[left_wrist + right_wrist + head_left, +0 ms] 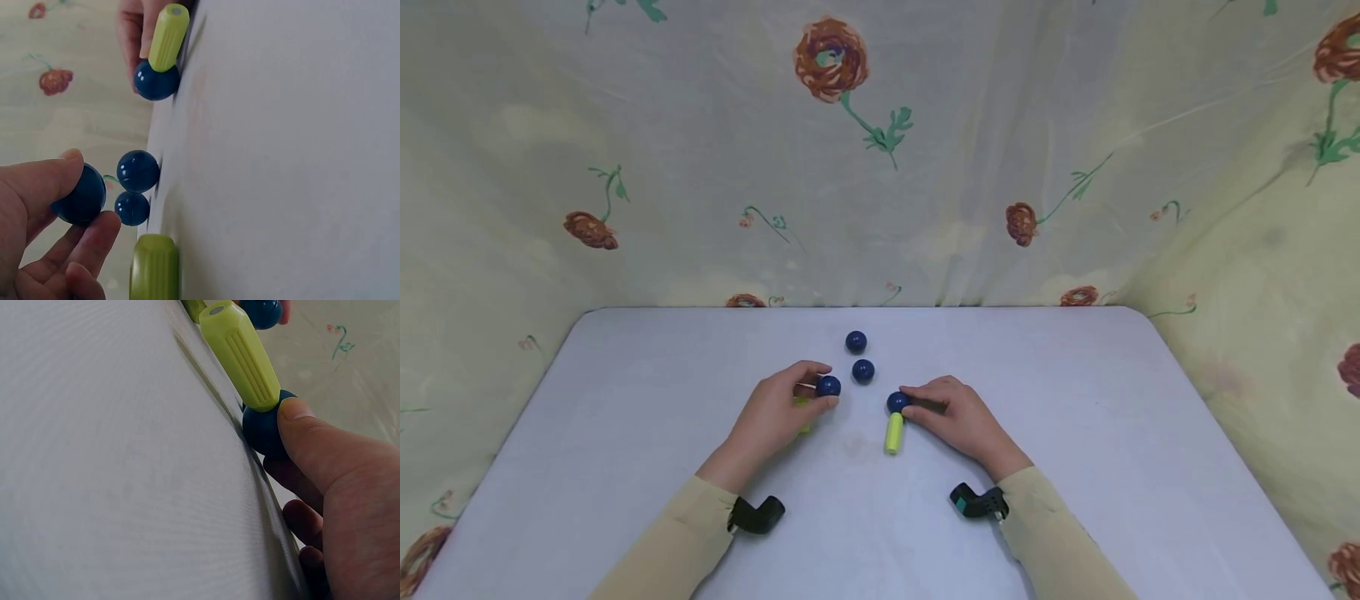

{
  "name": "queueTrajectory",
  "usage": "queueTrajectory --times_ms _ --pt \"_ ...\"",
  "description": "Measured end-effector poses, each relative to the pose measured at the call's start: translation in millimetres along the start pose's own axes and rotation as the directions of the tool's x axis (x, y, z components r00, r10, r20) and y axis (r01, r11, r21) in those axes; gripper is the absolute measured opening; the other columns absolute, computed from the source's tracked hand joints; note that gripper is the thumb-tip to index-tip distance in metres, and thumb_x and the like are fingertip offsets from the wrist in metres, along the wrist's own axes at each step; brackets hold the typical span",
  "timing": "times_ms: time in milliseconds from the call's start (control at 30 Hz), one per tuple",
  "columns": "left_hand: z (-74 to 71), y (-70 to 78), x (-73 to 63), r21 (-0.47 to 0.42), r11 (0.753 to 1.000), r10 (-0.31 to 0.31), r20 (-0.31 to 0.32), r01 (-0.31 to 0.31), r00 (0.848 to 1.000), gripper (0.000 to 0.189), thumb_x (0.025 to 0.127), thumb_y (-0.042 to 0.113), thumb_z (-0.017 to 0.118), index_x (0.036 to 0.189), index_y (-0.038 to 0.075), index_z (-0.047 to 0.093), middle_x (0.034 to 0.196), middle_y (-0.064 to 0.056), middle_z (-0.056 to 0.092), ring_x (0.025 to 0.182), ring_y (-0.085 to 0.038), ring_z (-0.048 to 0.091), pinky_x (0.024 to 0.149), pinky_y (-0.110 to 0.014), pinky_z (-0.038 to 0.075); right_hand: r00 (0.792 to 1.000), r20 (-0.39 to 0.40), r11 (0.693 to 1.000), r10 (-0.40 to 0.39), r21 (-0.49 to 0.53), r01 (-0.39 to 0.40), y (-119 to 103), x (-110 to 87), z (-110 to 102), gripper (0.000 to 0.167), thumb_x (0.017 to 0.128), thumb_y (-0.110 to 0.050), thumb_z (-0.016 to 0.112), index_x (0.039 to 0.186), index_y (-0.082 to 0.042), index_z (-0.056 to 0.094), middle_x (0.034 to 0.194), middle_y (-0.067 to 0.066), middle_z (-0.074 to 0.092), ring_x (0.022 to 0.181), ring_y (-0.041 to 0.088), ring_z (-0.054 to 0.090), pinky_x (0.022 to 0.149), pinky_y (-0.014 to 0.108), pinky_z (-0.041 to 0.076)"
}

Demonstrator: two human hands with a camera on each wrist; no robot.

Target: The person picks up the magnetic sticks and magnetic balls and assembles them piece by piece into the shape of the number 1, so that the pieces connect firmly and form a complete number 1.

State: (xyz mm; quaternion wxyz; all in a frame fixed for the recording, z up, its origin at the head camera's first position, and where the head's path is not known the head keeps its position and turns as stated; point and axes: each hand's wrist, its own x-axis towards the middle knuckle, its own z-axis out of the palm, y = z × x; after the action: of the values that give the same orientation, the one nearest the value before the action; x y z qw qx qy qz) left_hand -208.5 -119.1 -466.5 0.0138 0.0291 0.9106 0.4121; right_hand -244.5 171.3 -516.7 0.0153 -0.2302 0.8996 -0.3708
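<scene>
My left hand point(782, 408) pinches a dark blue ball point(87, 197) between thumb and fingers, above the table. Beside that hand is a yellow-green ribbed stick point(154, 269), mostly covered by the hand in the head view. My right hand point(958, 417) has its thumb and fingers on another blue ball point(897, 402), low by the tabletop. Joined end-on to this ball is a second yellow-green stick point(244, 359), its free end showing a small grey dot and pointing toward my body.
Two more blue balls, a nearer one point(862, 371) and a farther one point(856, 342), sit on the white table point(625, 400) beyond the hands. A flowered cloth point(940, 225) hangs behind the table's back edge. Black wrist cameras are strapped over both sleeves.
</scene>
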Motion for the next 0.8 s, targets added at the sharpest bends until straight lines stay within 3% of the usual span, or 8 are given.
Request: queueTrajectory --times_ms 233,600,800 --pt "5.2 3.8 -8.4 -0.039 0.999 -0.011 0.019 0.012 1.000 0.039 0.085 0.029 0.080 0.121 0.024 0.066 0.114 0.007 0.065 0.095 -0.010 0.066 0.082 -0.034 0.054 1.000 -0.004 1.000 -0.002 -0.004 0.002 0 -0.1 0 0.042 0.089 -0.052 0.068 0.126 -0.032 0.068 0.109 -0.017 0.065 0.103 0.005 0.056 0.090 0.036 0.047" --pt "11.7 4.0 -25.5 -0.086 0.996 0.037 0.040 -0.034 0.998 0.039 0.084 0.028 0.081 0.120 0.022 0.067 0.113 0.007 0.062 0.090 -0.008 0.064 0.078 -0.031 0.054 1.000 -0.009 1.000 -0.015 -0.011 0.015 0 -0.3 -1 0.044 0.089 -0.057 0.066 0.126 -0.033 0.068 0.108 -0.018 0.065 0.103 0.005 0.056 0.090 0.035 0.048" --pt "19.1 1.9 -34.3 -0.167 0.985 0.053 0.102 -0.036 0.993 0.042 0.085 0.030 0.080 0.123 0.019 0.066 0.115 0.007 0.063 0.091 -0.009 0.065 0.079 -0.029 0.054 1.000 -0.009 1.000 0.000 -0.022 0.000 1 -0.3 1 0.045 0.088 -0.058 0.065 0.126 -0.034 0.068 0.109 -0.018 0.065 0.103 0.004 0.056 0.091 0.035 0.047"
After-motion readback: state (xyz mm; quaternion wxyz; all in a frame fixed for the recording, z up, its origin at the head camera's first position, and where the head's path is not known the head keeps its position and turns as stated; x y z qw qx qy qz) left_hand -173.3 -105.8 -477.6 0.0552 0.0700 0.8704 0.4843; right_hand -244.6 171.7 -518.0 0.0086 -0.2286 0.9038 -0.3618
